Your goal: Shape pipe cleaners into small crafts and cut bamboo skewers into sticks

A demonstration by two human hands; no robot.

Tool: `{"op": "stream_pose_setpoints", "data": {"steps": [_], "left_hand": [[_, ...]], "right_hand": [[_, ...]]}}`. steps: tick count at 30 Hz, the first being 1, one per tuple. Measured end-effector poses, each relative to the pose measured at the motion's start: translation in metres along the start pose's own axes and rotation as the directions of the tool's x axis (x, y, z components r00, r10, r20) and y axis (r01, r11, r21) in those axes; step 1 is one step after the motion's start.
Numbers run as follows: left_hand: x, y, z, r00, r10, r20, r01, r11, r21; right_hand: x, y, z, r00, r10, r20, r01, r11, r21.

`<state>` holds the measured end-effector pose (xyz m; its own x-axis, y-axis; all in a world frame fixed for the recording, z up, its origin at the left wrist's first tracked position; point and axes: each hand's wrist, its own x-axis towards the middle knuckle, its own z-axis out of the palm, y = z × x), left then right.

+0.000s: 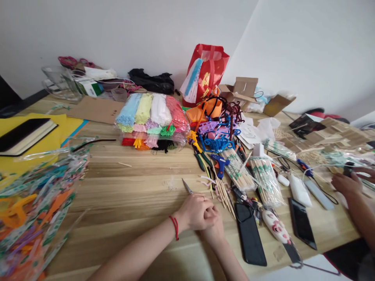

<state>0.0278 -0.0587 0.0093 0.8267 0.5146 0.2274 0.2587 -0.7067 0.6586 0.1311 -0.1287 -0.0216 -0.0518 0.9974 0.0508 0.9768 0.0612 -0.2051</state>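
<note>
Head view | clasped together, left hand (197,212) with right hand (213,227) | just beyond left hand, pointed metal tool (186,185); cannot tell if touching | near, to the right, wooden sticks (225,197)

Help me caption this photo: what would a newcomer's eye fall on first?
Probably the bright red bag, at the back of the table. Nearer, to its left, lies a clear pack of coloured bundles. Front centre, the left hand, with its red wristband, touches the right hand.
</note>
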Motion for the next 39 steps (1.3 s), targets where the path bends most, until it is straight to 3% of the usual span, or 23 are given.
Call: {"op": "stream_pose_setpoints", "data": {"steps": [8,13,17,21,25,30,34,39], "left_hand": [[0.036,-0.013,-0.005,1.000,0.006,-0.019,-0.005,0.998,0.058],[0.018,0.005,-0.003,1.000,-0.025,-0.018,0.026,0.998,0.053],[0.005,0.009,0.008,0.998,-0.050,-0.036,0.051,0.998,0.038],[0.018,-0.004,0.007,0.999,-0.015,-0.036,0.017,0.999,0.044],[0.030,-0.009,-0.003,0.999,0.035,-0.030,-0.033,0.996,0.083],[0.012,0.002,-0.001,1.000,-0.014,-0.018,0.016,0.996,0.091],[0.006,-0.002,0.004,0.998,-0.040,-0.045,0.043,0.997,0.069],[0.032,-0.014,0.000,0.999,0.031,-0.033,-0.028,0.997,0.074]], "right_hand": [[0.026,0.015,-0.013,0.995,0.091,-0.049,-0.093,0.995,-0.030],[0.004,0.010,-0.013,1.000,0.003,-0.028,-0.002,0.999,0.036],[-0.008,0.002,-0.011,0.999,0.037,0.002,-0.037,0.999,0.011],[0.007,0.003,-0.014,0.993,0.115,0.019,-0.115,0.993,-0.028],[0.019,0.010,-0.015,0.994,0.097,-0.044,-0.098,0.995,-0.006],[0.005,0.009,-0.011,1.000,-0.007,-0.016,0.007,1.000,0.012],[0.005,0.000,-0.011,0.998,0.033,0.057,-0.032,0.999,-0.021],[0.022,0.012,-0.011,0.993,0.108,-0.056,-0.112,0.992,-0.059]]}}
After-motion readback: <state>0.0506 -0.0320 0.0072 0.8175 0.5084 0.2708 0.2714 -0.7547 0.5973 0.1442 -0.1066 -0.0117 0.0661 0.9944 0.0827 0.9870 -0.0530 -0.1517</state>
